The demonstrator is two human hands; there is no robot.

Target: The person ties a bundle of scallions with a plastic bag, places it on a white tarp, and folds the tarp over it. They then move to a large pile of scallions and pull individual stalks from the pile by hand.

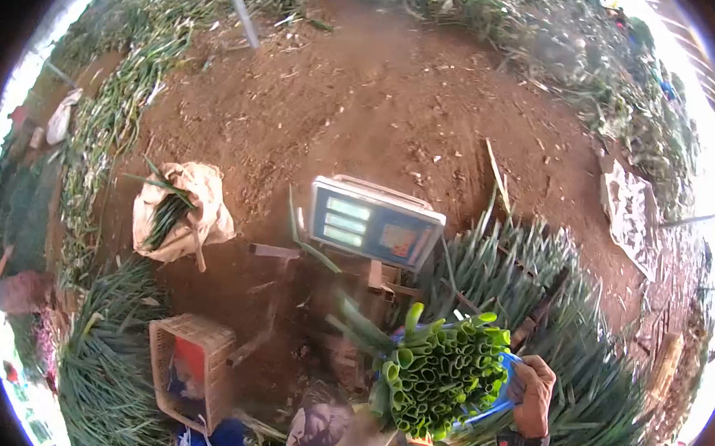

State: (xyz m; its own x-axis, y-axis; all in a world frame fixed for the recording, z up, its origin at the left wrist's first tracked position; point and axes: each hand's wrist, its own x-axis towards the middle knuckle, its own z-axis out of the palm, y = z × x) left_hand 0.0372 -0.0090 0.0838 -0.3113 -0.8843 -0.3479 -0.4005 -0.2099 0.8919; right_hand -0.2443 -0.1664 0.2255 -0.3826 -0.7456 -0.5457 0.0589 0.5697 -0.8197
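Note:
A thick bundle of green onions [447, 370] is at the lower middle, its cut hollow leaf ends facing up towards me. A blue plastic band [490, 406] runs along the bundle's right side. My right hand [534, 393], with a dark watch on the wrist, has its fingers closed on this band at the bundle's edge. My left hand [363, 437] is low at the bundle's left underside, pale and blurred, with its fingers hidden. Just beyond the bundle stands a weighing scale's display [374, 224] with lit panels.
Piles of green onions lie at the right [512, 271] and left [111, 363]. A tan sack [218, 205] with onion leaves sits left of the scale. Nearer is a plastic crate [224, 350] with red and blue items inside. Brown soil [358, 99] stretches ahead; a person [21, 291] is far left.

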